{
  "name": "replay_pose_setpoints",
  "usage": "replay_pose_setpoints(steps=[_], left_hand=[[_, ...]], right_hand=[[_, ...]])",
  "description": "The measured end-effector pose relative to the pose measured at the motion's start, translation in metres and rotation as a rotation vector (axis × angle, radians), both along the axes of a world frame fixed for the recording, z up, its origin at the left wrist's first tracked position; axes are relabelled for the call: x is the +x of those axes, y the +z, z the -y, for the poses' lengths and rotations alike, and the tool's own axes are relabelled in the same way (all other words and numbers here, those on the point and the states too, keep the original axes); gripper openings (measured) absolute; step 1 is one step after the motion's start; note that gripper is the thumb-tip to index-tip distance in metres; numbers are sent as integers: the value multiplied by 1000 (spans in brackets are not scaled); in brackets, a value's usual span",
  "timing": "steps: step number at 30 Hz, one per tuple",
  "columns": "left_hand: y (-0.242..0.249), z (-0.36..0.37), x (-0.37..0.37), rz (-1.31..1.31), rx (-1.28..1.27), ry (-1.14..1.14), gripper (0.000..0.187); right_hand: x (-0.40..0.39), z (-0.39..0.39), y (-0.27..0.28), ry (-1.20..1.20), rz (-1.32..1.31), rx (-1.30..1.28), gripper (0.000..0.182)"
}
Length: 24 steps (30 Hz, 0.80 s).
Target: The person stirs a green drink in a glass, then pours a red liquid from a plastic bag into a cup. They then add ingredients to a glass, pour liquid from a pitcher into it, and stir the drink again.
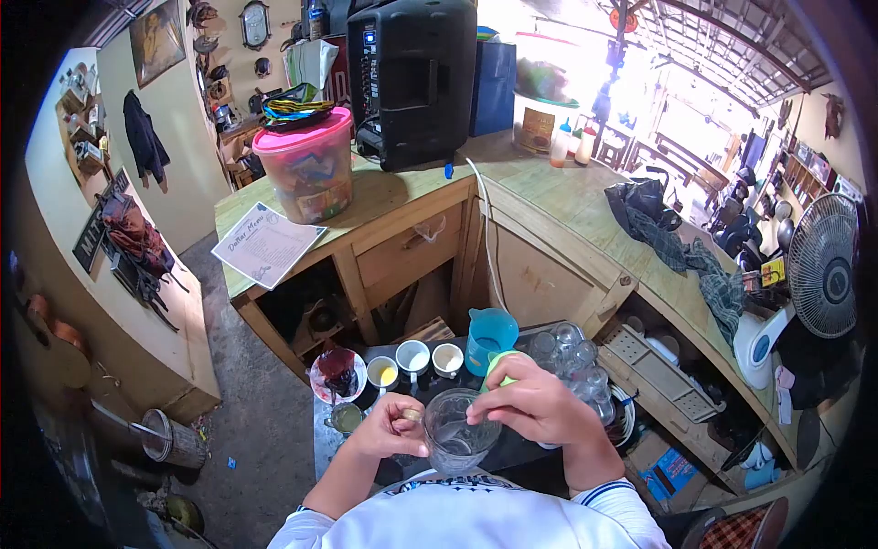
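My left hand is closed at the left side of a clear glass jug, seemingly on its handle. The jug is tilted with its mouth toward me. My right hand is closed round a bright green handle-like thing, with fingertips over the jug's rim; its far end is hidden. Just behind stands a blue plastic measuring jug. To its left are three white cups: one cup with yellow contents, a middle cup and a right cup. A glass mug sits near my left wrist.
A plate with something dark red lies at the dark table's left end. Several upturned glasses crowd the right end. Behind is a wooden counter with a speaker, a pink-lidded tub and a menu sheet. A fan stands right.
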State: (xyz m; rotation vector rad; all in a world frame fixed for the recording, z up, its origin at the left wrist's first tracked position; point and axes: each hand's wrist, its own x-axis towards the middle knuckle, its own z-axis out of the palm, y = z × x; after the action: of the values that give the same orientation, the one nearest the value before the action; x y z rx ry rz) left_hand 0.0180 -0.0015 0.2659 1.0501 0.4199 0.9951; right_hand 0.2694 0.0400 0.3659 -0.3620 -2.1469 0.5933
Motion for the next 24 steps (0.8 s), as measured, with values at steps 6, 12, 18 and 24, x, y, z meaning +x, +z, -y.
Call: replay_pose_setpoints(steps=[6, 12, 18, 24], left_hand=[[10, 3, 4, -76, 77, 24, 55], [19, 5, 6, -214, 131, 56, 56], [32, 9, 11, -493, 377, 227, 55], [30, 14, 14, -640, 570, 424, 46]], right_hand=[[17, 8, 3, -118, -298, 83, 15], [10, 18, 2, -256, -66, 169, 17], [2, 26, -6, -432, 89, 177, 14], [24, 32, -11, -584, -130, 251, 23]])
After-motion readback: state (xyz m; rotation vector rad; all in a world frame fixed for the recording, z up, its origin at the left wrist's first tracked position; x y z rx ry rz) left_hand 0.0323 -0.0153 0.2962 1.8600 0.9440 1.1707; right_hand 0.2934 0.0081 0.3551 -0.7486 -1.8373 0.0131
